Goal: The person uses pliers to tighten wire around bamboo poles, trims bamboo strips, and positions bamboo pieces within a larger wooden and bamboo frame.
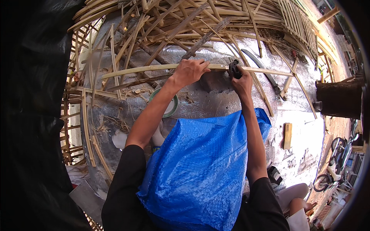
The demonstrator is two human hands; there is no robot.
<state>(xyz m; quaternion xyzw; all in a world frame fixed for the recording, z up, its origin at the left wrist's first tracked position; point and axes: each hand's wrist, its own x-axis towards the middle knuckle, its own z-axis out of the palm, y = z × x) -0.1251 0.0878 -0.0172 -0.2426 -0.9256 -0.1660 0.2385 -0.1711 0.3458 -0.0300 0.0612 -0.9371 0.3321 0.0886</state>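
Note:
A long, thin bamboo strip (148,68) lies crosswise in front of me, bowed slightly. My left hand (190,72) is closed on its middle, with the fingertips curled at the strip's edge. To the right, my right hand (243,80) grips a small black hand tool (233,69), which rests against the strip. The tool's exact kind is hard to make out. Below the strip, between my hands, is a dark block-like surface (216,81), partly hidden. A blue woven plastic sheet (196,169) covers my lap between my forearms.
Bamboo poles and strips (185,23) are heaped at the far side. A green-rimmed bowl (175,104) sits by my left forearm. A long, dark curved tool (262,69) and a wooden block (288,136) lie right. Another person (296,196) sits lower right; a motorcycle (337,163) stands beyond.

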